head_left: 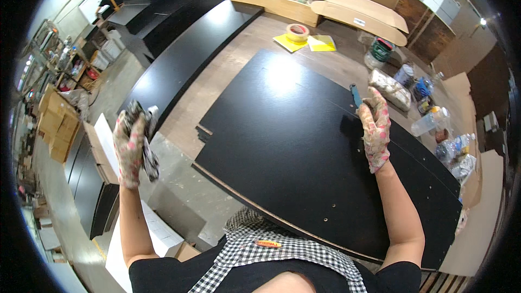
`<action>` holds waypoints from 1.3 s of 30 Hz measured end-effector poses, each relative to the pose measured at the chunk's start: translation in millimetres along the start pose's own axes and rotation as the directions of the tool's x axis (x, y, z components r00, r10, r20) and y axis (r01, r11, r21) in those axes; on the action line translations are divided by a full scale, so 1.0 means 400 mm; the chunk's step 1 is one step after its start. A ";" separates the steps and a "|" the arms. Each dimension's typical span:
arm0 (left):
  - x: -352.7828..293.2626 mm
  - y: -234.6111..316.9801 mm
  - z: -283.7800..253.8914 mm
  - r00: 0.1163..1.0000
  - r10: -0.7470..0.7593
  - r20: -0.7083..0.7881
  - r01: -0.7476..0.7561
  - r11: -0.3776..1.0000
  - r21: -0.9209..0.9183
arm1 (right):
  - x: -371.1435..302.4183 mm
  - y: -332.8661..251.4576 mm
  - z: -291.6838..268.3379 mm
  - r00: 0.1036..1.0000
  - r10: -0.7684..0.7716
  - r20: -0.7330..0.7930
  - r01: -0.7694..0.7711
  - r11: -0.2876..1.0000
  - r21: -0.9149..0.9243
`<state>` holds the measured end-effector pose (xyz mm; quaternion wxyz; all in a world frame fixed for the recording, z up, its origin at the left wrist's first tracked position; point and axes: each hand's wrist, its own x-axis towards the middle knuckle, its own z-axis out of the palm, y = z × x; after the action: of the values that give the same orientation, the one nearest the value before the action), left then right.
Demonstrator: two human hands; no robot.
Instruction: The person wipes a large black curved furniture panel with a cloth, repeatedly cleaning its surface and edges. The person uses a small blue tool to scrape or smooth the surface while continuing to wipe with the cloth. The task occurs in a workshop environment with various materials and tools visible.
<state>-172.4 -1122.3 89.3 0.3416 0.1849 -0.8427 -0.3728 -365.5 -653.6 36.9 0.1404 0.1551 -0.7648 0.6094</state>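
Note:
My left hand, in a stained cotton work glove with pink dots, is raised on the left and closed around a crumpled black-and-white rag. A matching glove covers my right hand, held over the right part of a large black panel. Its fingers are closed on a slim blue-green tool that points up and away; its exact kind is not clear. The panel is smooth, with a curved outline, a pale raw near edge and a few small holes. Other black panels show beneath it at the left corner.
Long black boards lie to the left. Beyond the panel are a tape roll, yellow sheets and a wooden tray of cans. Along the right stand a green-labelled jar, a wrapped white bundle and plastic bottles. A person is far left.

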 end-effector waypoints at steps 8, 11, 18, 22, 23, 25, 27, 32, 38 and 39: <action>-0.018 0.219 0.260 0.752 0.341 0.564 -0.411 0.912 -0.004 | -0.009 0.052 -0.151 0.991 0.114 -0.071 -0.110 0.992 0.065; -0.013 0.251 0.340 0.686 0.185 0.704 -0.375 0.919 0.124 | 0.017 0.063 -0.161 0.993 0.105 -0.047 -0.103 0.994 0.029; 0.007 0.217 0.374 0.696 0.172 0.697 -0.307 0.949 0.073 | 0.066 0.063 -0.153 0.997 0.075 0.033 -0.074 0.996 -0.048; 0.021 0.205 0.372 0.669 0.185 0.719 -0.320 0.946 0.054 | 0.123 0.034 -0.057 0.982 -0.106 0.155 0.147 0.947 -0.286; 0.022 0.204 0.370 0.653 0.186 0.734 -0.289 0.957 0.014 | 0.144 0.025 -0.018 0.964 -0.156 0.216 0.229 0.900 -0.370; 0.027 0.200 0.366 0.632 0.194 0.750 -0.286 0.958 -0.007 | 0.181 0.008 0.074 0.939 -0.196 0.284 0.303 0.862 -0.406; 0.031 0.197 0.363 0.616 0.227 0.754 -0.310 0.950 -0.033 | 0.222 0.002 0.176 0.904 -0.287 0.318 0.398 0.834 -0.381; 0.036 0.188 0.361 0.558 0.280 0.781 -0.372 0.926 -0.066 | 0.289 -0.004 0.320 0.866 -0.311 0.392 0.471 0.771 -0.428; 0.037 0.184 0.359 0.547 0.288 0.786 -0.363 0.928 -0.087 | 0.277 0.004 0.289 0.874 -0.193 0.447 0.425 0.750 -0.508; 0.037 0.183 0.359 0.549 0.282 0.787 -0.365 0.928 -0.078 | 0.264 -0.004 0.262 0.860 -0.227 0.458 0.461 0.731 -0.504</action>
<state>-289.4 -1010.6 80.9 -0.0089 -0.1400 -0.9417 -0.3058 -463.8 -763.1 58.0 0.1494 0.3548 -0.8858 0.2592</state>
